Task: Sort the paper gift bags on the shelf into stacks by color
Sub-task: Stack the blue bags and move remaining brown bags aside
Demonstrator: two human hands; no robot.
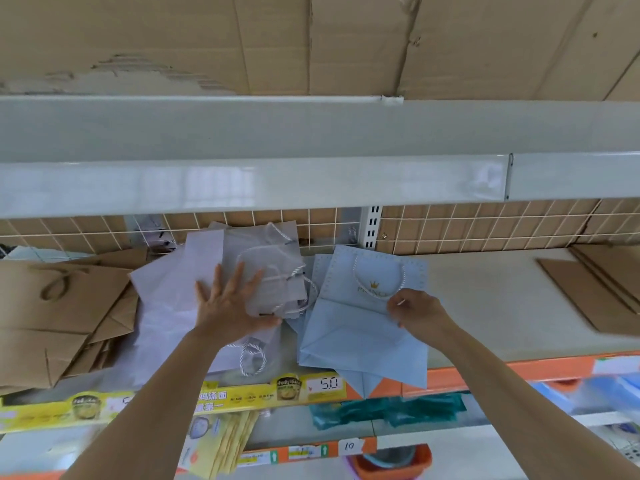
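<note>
Left hand [228, 303] spread flat, pressing grey bags [266, 271]. Right hand [415, 315] pinches blue bag [360, 337] edge. Judged light, floppy, creasable; grip folded edges, not cords.

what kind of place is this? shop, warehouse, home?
Most likely a small retail shop. Metal display shelving with a wire-grid back, a yellow price strip on the shelf edge showing "5.0", and flat gift bags laid out as stock.
</note>
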